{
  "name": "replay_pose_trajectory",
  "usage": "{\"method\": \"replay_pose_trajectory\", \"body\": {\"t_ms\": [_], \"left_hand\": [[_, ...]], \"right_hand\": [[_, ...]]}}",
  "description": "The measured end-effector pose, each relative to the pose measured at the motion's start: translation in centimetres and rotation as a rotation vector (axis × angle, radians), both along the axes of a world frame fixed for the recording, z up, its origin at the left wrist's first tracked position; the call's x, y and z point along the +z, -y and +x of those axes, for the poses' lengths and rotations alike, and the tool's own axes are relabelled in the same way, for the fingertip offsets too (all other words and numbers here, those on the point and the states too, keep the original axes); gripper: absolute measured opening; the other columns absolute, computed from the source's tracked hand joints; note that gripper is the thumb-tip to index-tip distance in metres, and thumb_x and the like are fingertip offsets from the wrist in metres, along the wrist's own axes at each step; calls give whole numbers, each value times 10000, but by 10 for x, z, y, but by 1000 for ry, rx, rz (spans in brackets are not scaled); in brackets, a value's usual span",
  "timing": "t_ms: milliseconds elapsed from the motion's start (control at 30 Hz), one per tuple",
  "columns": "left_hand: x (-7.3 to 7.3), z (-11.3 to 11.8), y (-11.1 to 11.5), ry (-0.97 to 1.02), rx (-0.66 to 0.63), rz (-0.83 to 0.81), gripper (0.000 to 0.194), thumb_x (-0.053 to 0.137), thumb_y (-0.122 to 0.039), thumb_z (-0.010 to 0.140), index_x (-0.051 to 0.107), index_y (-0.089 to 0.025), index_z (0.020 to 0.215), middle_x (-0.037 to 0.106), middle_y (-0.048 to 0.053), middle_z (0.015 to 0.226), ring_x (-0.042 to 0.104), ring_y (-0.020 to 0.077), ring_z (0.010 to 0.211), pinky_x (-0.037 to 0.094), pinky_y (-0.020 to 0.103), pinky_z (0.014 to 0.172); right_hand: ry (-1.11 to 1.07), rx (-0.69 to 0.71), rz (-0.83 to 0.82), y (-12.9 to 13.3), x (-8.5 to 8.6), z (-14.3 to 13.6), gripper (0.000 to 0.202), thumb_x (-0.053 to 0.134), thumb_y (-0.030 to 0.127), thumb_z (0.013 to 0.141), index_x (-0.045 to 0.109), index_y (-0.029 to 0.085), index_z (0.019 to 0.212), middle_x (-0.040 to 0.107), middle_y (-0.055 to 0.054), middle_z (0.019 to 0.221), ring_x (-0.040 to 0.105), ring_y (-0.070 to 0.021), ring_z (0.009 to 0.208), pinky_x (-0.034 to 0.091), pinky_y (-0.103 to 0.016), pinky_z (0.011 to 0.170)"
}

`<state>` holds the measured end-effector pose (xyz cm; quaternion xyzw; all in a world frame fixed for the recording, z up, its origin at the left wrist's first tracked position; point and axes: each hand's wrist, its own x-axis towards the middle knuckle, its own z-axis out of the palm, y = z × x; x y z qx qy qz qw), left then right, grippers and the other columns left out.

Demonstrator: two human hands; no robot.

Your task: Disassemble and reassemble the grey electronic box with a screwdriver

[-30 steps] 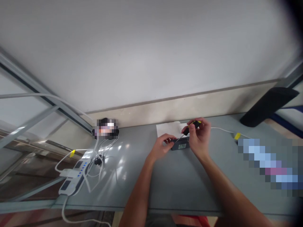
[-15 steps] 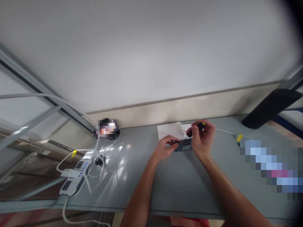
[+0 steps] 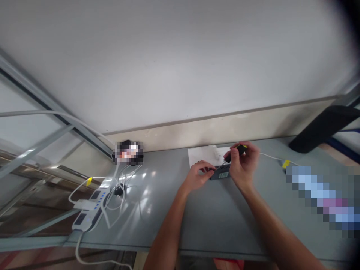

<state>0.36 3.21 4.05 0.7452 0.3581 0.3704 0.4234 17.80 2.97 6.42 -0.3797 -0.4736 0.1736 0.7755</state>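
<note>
A small dark box (image 3: 220,174) with slots along its top and a pale label on its side stands on the grey table. My left hand (image 3: 198,174) is closed on its left end, thumb in front and fingers behind. In my right hand (image 3: 244,165) is a screwdriver (image 3: 236,152) with a black and yellow handle. Its thin shaft slants down left to the box's top near my left fingertips; the exact contact of the tip is too small to tell. Under and behind the box lies a white sheet of paper (image 3: 197,154), with a small pale object on it.
A white power strip (image 3: 89,214) with tangled cables is at the left on the grey table (image 3: 157,225). Behind it sits a black item (image 3: 128,153), partly blurred out. A black upright object (image 3: 315,131) leans at the back right, near a blurred-out item (image 3: 320,198).
The whole view has shifted slightly, so the hands and box appear a little further right. Both hands keep their holds, and the screwdriver stays at the box's left end.
</note>
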Motion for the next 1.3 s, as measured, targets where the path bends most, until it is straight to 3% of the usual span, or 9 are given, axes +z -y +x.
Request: {"method": "replay_pose_trajectory", "body": {"t_ms": [1300], "left_hand": [[-1, -1, 0, 17, -18, -13, 135, 665, -235, 926, 770, -219, 1010, 719, 47, 997, 647, 174, 939, 499, 281, 826]], "right_hand": [[15, -23, 62, 1, 2, -2, 261, 639, 234, 951, 508, 268, 1174, 580, 35, 893, 617, -77, 556, 509, -231, 508]]}}
